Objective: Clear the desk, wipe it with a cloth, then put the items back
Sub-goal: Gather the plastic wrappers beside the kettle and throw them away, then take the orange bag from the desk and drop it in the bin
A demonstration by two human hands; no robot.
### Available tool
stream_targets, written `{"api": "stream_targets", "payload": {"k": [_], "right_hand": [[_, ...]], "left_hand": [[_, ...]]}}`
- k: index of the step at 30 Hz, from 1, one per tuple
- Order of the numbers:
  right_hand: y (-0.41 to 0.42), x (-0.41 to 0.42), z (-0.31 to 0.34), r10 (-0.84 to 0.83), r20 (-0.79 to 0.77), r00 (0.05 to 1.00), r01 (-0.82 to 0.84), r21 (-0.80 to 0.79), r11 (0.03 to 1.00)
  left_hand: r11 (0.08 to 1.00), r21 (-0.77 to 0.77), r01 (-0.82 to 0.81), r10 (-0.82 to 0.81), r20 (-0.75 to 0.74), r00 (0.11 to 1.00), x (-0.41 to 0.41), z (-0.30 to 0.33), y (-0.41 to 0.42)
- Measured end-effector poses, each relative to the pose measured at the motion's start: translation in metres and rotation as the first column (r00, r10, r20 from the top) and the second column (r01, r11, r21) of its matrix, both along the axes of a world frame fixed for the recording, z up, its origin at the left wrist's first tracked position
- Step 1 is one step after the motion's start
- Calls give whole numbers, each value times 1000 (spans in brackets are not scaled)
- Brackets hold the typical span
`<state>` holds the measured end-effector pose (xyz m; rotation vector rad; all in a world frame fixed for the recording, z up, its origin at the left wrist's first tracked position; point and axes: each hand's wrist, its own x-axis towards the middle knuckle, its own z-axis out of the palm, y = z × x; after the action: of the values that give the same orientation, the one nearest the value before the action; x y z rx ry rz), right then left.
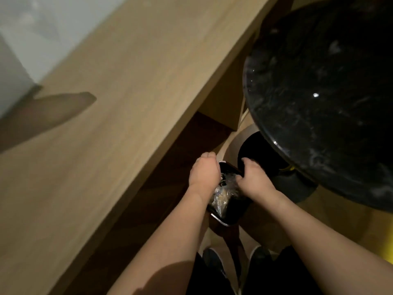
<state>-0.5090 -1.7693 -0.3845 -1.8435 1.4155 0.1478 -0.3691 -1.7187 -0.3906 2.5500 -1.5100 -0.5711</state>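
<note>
A black tray (225,220) with shiny wrapped items (223,194) in it is held low, below the desk's edge and above the floor. My left hand (204,173) grips its left rim with curled fingers. My right hand (253,179) grips the right rim, thumb over the far edge. The light wooden desk (119,107) fills the left and middle of the view, its top bare where I can see it. The frame is blurred.
A round black marble table (331,92) on a dark pedestal base (293,184) stands close at the right. A white wall (32,28) runs behind the desk. My shoes (214,262) show at the bottom on the wooden floor.
</note>
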Motion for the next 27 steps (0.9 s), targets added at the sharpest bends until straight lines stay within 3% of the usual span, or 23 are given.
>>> {"api": "stream_targets", "payload": {"k": [6, 10, 16, 27], "right_hand": [[1, 3, 154, 64, 25, 998, -63, -50, 997], [6, 12, 222, 115, 26, 993, -112, -83, 990], [23, 49, 263, 201, 78, 976, -193, -99, 976], [72, 125, 283, 419, 112, 901, -409, -103, 907]], "left_hand": [[992, -107, -67, 68, 2, 998, 7, 155, 10], [980, -159, -117, 117, -10, 993, 12, 219, 29], [946, -214, -245, 244, -32, 969, 34, 244, 64], [849, -166, -501, 504, -24, 863, 95, 261, 148]]}}
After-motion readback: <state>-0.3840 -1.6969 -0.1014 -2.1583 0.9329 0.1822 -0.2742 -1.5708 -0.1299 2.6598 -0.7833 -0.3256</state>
